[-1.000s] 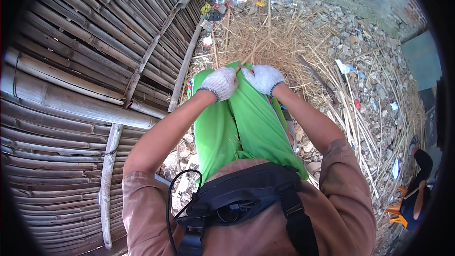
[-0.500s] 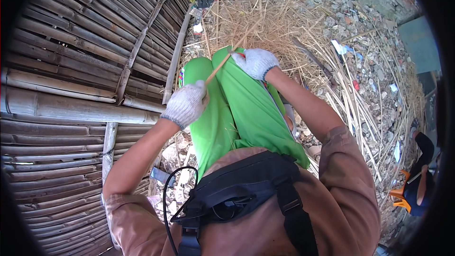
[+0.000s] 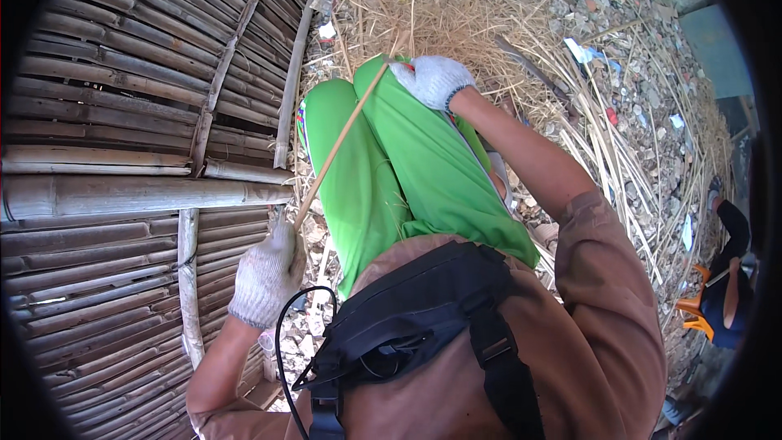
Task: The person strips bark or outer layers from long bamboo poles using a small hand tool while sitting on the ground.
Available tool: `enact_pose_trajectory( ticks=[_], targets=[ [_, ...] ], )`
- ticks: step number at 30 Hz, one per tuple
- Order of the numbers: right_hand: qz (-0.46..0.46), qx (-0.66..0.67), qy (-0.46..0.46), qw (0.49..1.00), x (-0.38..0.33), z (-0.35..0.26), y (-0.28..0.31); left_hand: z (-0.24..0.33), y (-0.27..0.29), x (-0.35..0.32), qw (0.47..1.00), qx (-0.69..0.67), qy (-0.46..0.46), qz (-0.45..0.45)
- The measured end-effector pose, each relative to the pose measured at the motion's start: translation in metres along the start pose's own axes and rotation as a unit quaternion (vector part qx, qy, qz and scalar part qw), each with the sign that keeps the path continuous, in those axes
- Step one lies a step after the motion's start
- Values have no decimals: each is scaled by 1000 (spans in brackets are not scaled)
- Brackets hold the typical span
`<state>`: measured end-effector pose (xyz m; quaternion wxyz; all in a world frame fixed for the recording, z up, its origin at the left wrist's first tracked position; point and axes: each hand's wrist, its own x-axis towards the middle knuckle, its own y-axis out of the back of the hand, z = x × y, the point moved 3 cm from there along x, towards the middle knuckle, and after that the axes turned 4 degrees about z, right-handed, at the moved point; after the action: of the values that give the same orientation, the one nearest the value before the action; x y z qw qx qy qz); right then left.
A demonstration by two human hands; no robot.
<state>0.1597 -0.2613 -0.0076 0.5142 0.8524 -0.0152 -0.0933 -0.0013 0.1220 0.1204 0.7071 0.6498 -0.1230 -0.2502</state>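
Observation:
A long, thin bamboo strip (image 3: 345, 132) slants across my green trouser legs (image 3: 440, 163). My left hand (image 3: 269, 273), in a pale knit glove, is closed around its near end beside the bamboo wall. The gloved right hand (image 3: 437, 81) is closed over my right knee, beside the strip's far part. From its fist shows a bit of red and a short dark piece of a small tool (image 3: 410, 68), touching or very near the strip. The rest of that tool is hidden by the glove, so its kind does not show.
A slatted bamboo wall (image 3: 114, 191) rises close on my left. Straw-like shavings (image 3: 456, 8) cover the rubble ahead. Pale strips (image 3: 607, 171) and a dark stick (image 3: 529, 68) lie right. Another person's dark-clothed leg (image 3: 734, 228) and an orange stool (image 3: 695, 310) are far right.
My left hand has moved back toward me and left, and much more of the strip now shows between the hands. The right hand stays over the knee.

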Motion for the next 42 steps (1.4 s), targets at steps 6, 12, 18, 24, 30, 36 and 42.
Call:
enact_pose_trajectory(
  ticks=[6, 12, 18, 24, 30, 36, 42],
  targets=[
    [20, 12, 29, 999, 1, 2, -1, 8, -6, 18, 861, -457, 202, -93],
    [25, -3, 28, 999, -4, -1, 6, 14, -32, 108, 903, -414, 102, -51],
    [22, -6, 41, 999, -3, 2, 5, 34, -25, 207, 947, -313, 41, -63],
    [-6, -17, 44, 999, -7, -5, 8, 54, -28, 270, 971, -226, -7, -73],
    [3, -17, 26, 999, -7, -3, 7, 40, -48, 262, 981, -138, -129, 48],
    [-14, -33, 26, 999, -8, -4, 11, 35, -41, 225, 976, -145, -138, 84],
    [-2, -19, 28, 999, -9, -10, 10, 21, -26, 176, 977, -159, -126, 57]
  ],
)
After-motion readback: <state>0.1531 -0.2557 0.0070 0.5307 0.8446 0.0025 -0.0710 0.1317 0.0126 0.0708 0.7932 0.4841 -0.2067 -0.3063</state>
